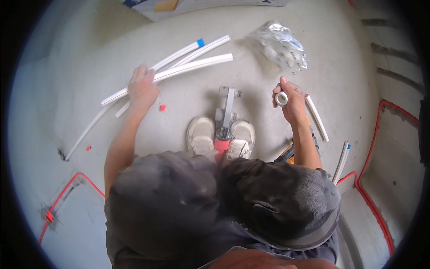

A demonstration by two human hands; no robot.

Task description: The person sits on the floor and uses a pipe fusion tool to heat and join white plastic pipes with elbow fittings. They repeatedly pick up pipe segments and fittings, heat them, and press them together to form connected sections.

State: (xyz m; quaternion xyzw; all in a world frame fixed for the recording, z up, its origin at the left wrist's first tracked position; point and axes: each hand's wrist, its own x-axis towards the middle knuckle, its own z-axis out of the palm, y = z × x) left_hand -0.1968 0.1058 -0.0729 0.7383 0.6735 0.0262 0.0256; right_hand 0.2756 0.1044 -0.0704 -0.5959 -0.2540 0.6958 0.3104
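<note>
At the left, my left hand [143, 87] is closed around a white plastic pipe [197, 66] with a thin red stripe. Beside it on the floor lie more white pipes, one of them with a blue end [200, 43]. My right hand [293, 101] holds a short white ring-shaped pipe fitting [281, 99], its round opening facing up. Between my shoes stands a grey metal tool [228, 107] with a red handle [221, 145]; neither hand touches it.
A crumpled clear plastic bag [282, 47] lies beyond my right hand. Right of that forearm are a short white pipe [317, 119] and a partly hidden orange-and-black tool [286, 154]. Red conduit [374, 148] runs along the right wall. A printed box [201, 6] stands at the far edge.
</note>
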